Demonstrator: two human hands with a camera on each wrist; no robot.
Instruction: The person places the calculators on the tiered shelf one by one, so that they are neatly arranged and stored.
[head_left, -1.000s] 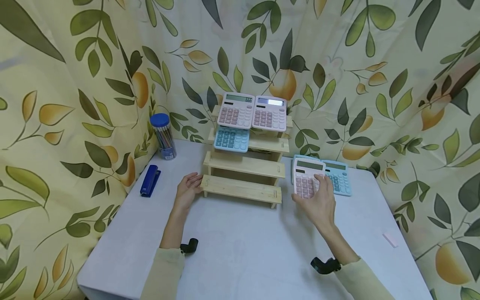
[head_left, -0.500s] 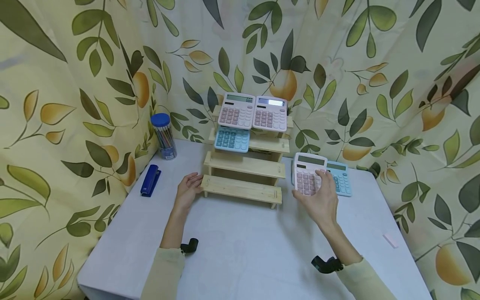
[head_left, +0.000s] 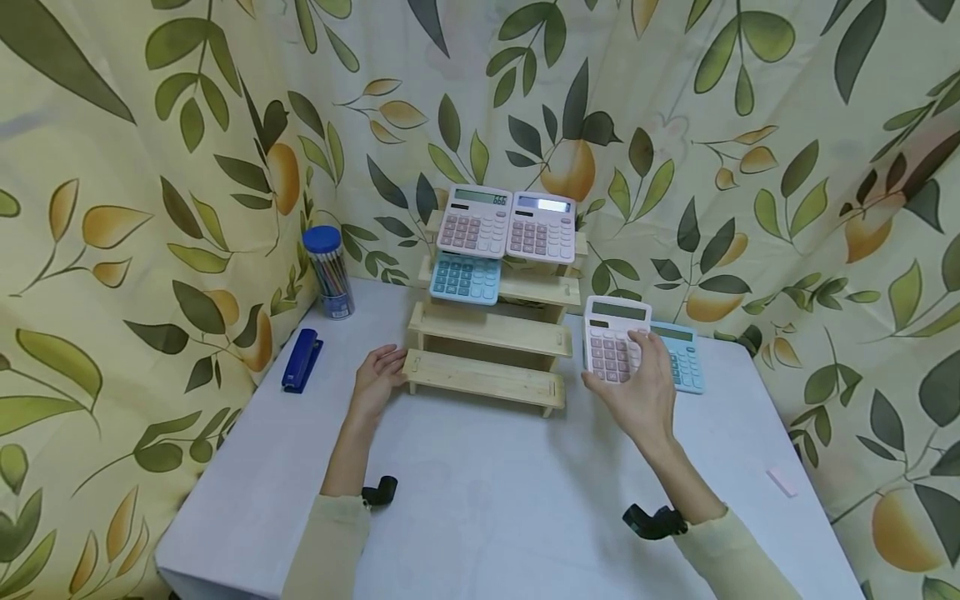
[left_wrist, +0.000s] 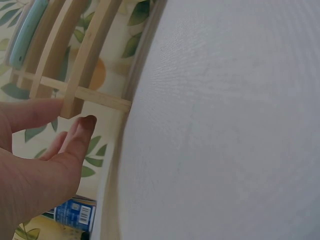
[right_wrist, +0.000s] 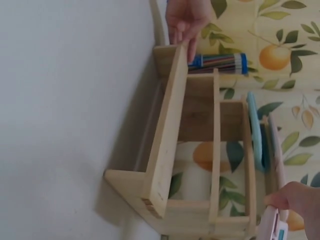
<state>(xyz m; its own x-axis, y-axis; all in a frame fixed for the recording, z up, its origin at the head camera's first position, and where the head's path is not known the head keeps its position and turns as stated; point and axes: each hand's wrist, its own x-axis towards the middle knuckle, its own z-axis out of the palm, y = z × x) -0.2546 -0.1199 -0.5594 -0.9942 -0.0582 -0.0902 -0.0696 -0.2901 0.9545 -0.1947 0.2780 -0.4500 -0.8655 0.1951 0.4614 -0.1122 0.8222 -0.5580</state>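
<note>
My right hand (head_left: 647,398) grips a pink-and-white calculator (head_left: 611,343) by its sides, thumb at the left and fingers at the right. It is held beside the right end of a wooden stepped rack (head_left: 483,379). In the right wrist view only an edge of this calculator (right_wrist: 272,227) shows. A blue calculator (head_left: 684,367) lies on the table, partly behind the hand. My left hand (head_left: 377,382) holds the left end of the rack's lowest step; in the left wrist view the thumb and fingers (left_wrist: 82,132) lie either side of that plank.
Two pink-and-white calculators (head_left: 472,223) stand side by side on the top step, with a blue calculator (head_left: 465,279) below the left one. A pencil jar (head_left: 328,279) and a blue stapler (head_left: 302,360) are at the left. A small pink slip (head_left: 782,482) lies at the right.
My right hand has lifted the pink-and-white calculator slightly up and away; the blue calculator behind it is now covered. My left hand has stayed at the rack's lowest step.
</note>
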